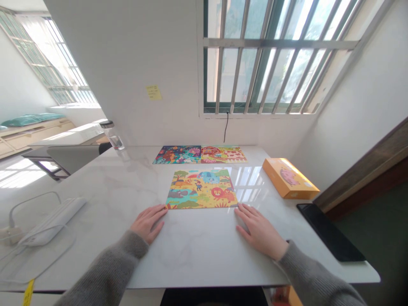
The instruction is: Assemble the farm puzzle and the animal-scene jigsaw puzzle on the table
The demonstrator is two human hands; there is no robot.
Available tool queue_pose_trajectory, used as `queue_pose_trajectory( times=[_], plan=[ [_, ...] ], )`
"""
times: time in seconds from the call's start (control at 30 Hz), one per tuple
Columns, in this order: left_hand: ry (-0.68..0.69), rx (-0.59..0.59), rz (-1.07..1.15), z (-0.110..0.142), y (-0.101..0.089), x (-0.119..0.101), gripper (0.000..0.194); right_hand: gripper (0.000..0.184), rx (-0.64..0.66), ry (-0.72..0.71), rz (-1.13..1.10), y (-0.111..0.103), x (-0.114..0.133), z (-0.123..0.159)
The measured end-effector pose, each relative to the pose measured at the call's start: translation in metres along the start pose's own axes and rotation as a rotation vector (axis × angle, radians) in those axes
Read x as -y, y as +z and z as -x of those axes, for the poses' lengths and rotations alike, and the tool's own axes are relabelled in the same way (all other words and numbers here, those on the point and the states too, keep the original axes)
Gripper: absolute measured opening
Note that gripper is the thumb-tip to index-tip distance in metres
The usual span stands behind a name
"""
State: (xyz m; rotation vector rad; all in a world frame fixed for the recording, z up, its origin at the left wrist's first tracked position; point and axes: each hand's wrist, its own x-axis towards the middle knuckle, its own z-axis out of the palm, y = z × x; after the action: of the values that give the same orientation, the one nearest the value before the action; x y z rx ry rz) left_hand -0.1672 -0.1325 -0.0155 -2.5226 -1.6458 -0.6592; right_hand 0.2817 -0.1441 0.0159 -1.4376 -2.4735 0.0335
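Observation:
A yellow picture sheet [201,189] with cartoon animals, a lion and an elephant among them, lies flat on the white marbled table [197,250]. My left hand [148,223] rests by its near left corner, fingertips at the edge, fingers stretched out. At the near right corner lies my right hand [259,229], also with outstretched fingers and nothing in it. Behind the sheet, against the wall, two more picture sheets lie side by side: a dark blue one [177,155] and a farm scene [224,154].
An orange box [289,178] stands at the right, with a black flat object [330,231] nearer the edge. A clear bottle [113,136] stands at the far left. A white power strip [52,223] with cables lies at the left. A barred window [264,55] is above.

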Motion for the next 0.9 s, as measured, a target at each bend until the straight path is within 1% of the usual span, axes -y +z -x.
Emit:
queue_pose_trajectory(
  times=[0.13, 0.27, 0.47, 0.7, 0.8, 0.9],
  plan=[
    [-0.026, 0.000, -0.003, -0.015, 0.005, 0.013, 0.041, 0.045, 0.005, -0.008, 0.038, 0.001, 0.002, -0.023],
    [-0.036, 0.015, 0.014, -0.025, 0.009, 0.020, 0.042, 0.042, 0.020, 0.015, 0.108, 0.002, 0.007, -0.034],
    [-0.063, 0.053, 0.001, -0.032, 0.013, 0.025, 0.046, 0.041, 0.009, 0.028, 0.145, 0.008, 0.008, -0.041],
    [-0.066, 0.060, -0.012, -0.036, 0.021, 0.033, 0.048, 0.042, 0.015, 0.057, 0.158, 0.011, 0.007, -0.046],
    [-0.067, 0.064, -0.004, -0.038, 0.020, 0.033, 0.047, 0.041, 0.011, 0.076, 0.162, 0.013, 0.008, -0.047],
    [-0.080, 0.092, 0.004, -0.041, 0.018, 0.031, 0.048, 0.041, 0.010, 0.083, 0.157, 0.013, 0.009, -0.047]
  ],
)
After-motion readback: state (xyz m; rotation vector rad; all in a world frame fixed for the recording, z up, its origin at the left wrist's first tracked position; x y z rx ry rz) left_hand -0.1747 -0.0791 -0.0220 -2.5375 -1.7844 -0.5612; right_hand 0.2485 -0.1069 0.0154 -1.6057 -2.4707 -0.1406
